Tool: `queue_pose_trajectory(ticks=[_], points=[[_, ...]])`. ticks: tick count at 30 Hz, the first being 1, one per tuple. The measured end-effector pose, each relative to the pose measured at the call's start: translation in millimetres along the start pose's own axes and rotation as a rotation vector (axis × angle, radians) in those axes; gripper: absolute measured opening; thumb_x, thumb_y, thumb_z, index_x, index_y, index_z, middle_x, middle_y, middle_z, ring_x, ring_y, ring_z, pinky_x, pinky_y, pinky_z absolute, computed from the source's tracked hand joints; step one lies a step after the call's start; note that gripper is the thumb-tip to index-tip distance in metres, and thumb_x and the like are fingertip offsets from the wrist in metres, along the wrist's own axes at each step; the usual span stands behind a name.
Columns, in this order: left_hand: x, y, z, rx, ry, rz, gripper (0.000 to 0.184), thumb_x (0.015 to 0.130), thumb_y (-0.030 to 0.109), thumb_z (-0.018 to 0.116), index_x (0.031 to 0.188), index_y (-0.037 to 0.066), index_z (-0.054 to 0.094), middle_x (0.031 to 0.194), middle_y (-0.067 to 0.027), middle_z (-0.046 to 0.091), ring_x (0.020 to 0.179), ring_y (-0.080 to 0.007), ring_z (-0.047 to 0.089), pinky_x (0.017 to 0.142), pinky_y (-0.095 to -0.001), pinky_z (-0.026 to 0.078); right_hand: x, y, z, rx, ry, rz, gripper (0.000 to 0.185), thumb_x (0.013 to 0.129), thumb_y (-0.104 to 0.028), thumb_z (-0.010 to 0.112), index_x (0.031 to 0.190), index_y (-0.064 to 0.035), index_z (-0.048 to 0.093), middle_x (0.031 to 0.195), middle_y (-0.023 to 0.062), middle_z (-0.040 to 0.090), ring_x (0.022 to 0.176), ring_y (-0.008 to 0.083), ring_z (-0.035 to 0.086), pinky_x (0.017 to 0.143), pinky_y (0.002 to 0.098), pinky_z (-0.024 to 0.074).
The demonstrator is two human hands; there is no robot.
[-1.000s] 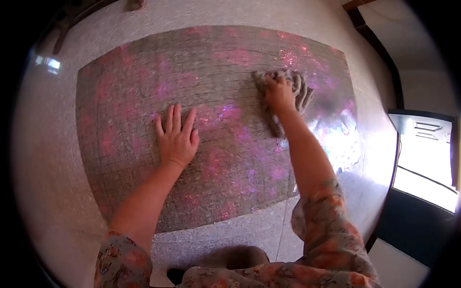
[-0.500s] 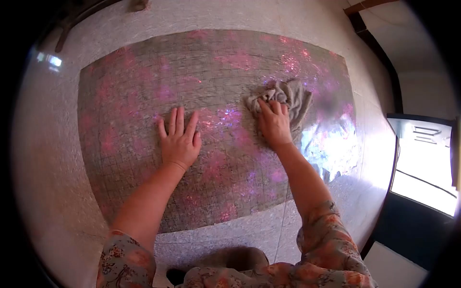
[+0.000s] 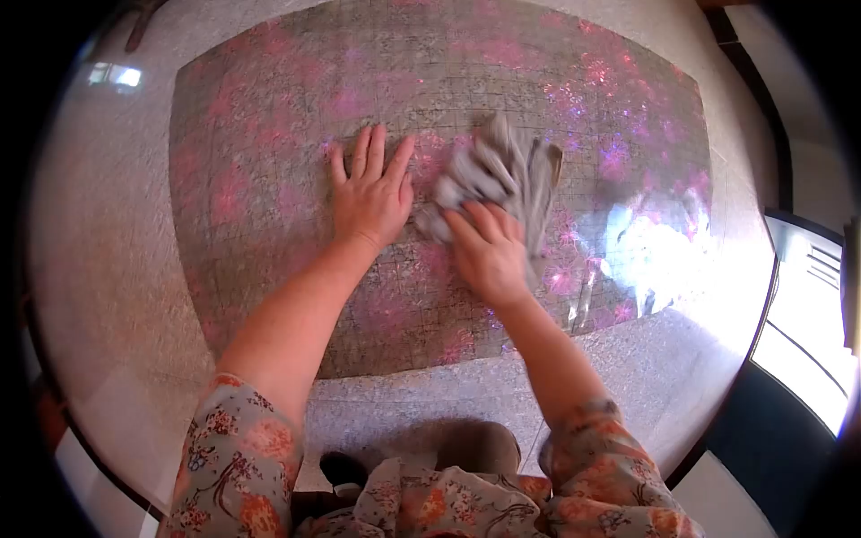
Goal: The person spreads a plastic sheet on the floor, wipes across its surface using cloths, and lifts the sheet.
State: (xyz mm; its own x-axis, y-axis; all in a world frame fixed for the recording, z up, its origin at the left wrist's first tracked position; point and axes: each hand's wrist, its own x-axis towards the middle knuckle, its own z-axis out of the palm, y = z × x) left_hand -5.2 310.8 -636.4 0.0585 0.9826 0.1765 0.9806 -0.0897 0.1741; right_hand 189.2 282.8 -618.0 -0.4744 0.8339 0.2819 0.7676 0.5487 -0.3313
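A shiny grey mat with pink glittering patches and a dark grid of lines lies flat on the floor. My left hand rests palm down on it, fingers spread and nothing held. To its right, my right hand presses a crumpled grey-beige cloth against the mat. The fingertips are bent into the cloth's near side, and its folds fan out beyond them, partly smeared by motion. What lies beneath the palm and cloth is hidden.
Pale speckled floor surrounds the mat. Bright glare covers the mat's right part. A dark-edged piece of furniture with a bright glass-like panel stands at the right. My knee and a dark shoe are close below the near edge.
My right hand has drawn the cloth nearer to me and leftward across the mat. My left hand keeps its place on the mat. The whole view has shifted, with the mat higher in it.
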Motion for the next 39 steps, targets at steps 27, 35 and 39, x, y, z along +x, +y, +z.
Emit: queue_pose_trajectory(ticks=[27,35,39], points=[[-240.1,-231.9,-87.2,0.114,-0.307,-0.297,0.065,0.089,0.032,0.047,0.143,0.009,0.02,0.149,-0.0136,0.018,0.138,-0.031,0.014,0.108,-0.0521,0.01,6.8,88.1,-3.0,-0.359,0.079,0.281,0.04,0.082,-0.022,0.056,0.121,-0.0181,0.056,0.122,0.0058,0.052,0.113,0.03,0.045,0.094,0.0434,0.0378],[-236.7,-230.6,-90.4,0.042,-0.393,-0.316,0.066,0.091,0.042,0.042,0.144,0.012,0.017,0.15,-0.0104,0.013,0.139,-0.0274,0.008,0.11,-0.0506,0.004,-12.9,-140.2,64.7,-0.037,-0.088,-0.083,0.054,0.07,-0.016,0.062,0.123,-0.0166,0.051,0.123,0.0081,0.047,0.121,0.0282,0.04,0.089,0.0519,0.033],[-231.7,-229.7,-92.5,0.036,-0.457,-0.348,0.066,0.091,0.043,0.041,0.144,0.012,0.017,0.151,-0.0102,0.012,0.14,-0.0264,0.006,0.11,-0.0498,0.002,-19.5,-242.2,75.8,0.105,-0.382,-0.231,0.05,0.069,-0.017,0.063,0.118,-0.018,0.053,0.121,0.0027,0.048,0.12,0.0242,0.041,0.085,0.0512,0.0338]])
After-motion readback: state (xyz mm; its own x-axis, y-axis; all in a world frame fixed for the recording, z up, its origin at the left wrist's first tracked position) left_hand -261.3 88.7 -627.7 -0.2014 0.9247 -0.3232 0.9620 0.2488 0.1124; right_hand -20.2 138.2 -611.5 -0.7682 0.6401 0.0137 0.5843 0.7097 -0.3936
